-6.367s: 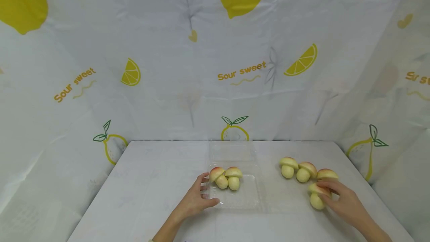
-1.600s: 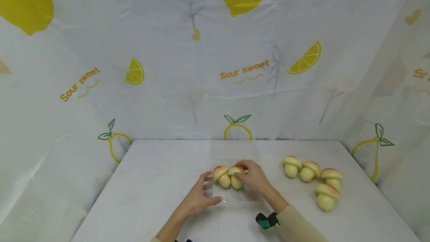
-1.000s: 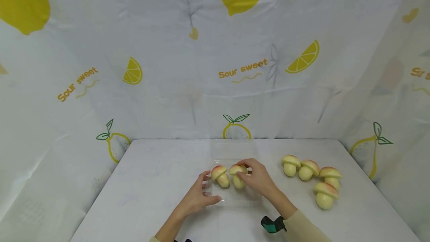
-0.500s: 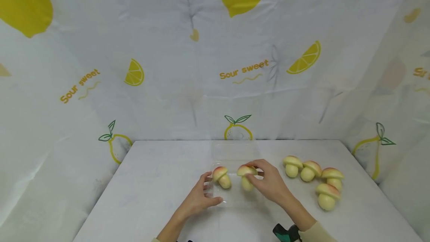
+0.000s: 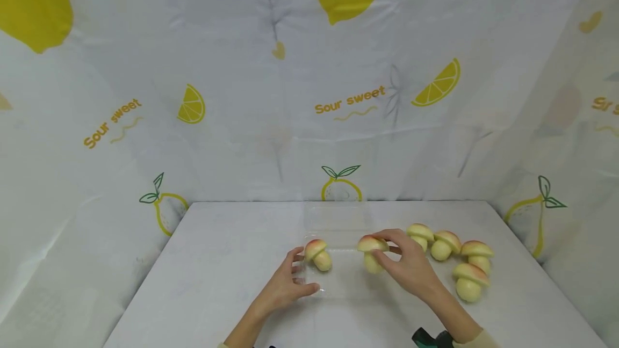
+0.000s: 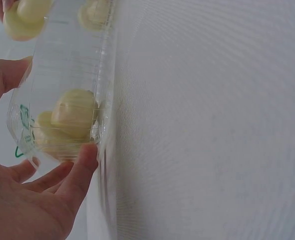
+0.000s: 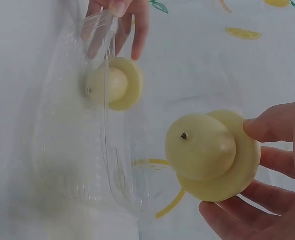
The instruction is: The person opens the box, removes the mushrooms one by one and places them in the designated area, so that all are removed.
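Note:
A clear plastic clamshell container (image 5: 338,285) lies in the middle of the table with its lid (image 5: 336,216) folded back. My left hand (image 5: 285,286) holds its left side, thumb at the near edge and fingers along the wall. Inside, against the left end, sits one toy mushroom (image 5: 319,255) with a pale stem and a yellow cap tinged red. My right hand (image 5: 408,266) pinches a second toy mushroom (image 7: 202,150) by its cap, above the container's right side. In the right wrist view its stem end, with a dark spot, faces the camera.
Several more mushrooms stand on the right of the white table, among them one at the near end (image 5: 469,283) and one at the back (image 5: 419,234), partly behind my right hand. A lemon-print curtain (image 5: 271,149) hangs behind and along both sides.
My right hand has taken the second mushroom from beside the first one and carried it up and to the right. My left hand stays at the container.

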Demonstrator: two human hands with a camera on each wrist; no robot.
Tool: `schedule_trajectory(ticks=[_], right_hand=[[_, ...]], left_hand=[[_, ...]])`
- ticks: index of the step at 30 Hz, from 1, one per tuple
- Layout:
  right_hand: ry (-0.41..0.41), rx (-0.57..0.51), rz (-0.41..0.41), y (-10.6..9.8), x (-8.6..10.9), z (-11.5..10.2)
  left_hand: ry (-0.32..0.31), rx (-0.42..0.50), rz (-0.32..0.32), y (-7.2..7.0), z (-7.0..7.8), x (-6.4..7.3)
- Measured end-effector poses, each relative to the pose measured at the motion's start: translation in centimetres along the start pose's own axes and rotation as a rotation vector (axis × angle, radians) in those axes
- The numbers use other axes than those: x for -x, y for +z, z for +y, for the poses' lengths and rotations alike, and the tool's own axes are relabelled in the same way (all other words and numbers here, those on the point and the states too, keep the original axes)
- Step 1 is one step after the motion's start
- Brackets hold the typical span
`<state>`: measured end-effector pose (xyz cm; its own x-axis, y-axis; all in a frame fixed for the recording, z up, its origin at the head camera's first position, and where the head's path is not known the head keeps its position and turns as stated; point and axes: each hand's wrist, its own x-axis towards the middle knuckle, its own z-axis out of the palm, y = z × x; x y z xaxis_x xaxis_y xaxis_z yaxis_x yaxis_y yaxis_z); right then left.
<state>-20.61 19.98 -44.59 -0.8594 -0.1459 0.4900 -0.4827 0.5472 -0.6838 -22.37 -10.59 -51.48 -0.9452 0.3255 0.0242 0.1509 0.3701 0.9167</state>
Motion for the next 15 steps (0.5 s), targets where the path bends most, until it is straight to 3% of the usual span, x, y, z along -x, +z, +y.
schedule_trajectory(ticks=[15], right_hand=[[0.006, 0.101, 0.057, -3.1, 1.8, 2.3]], left_hand=[[-0.008, 0.023, -0.017, -0.1, 0.2, 0.1]])
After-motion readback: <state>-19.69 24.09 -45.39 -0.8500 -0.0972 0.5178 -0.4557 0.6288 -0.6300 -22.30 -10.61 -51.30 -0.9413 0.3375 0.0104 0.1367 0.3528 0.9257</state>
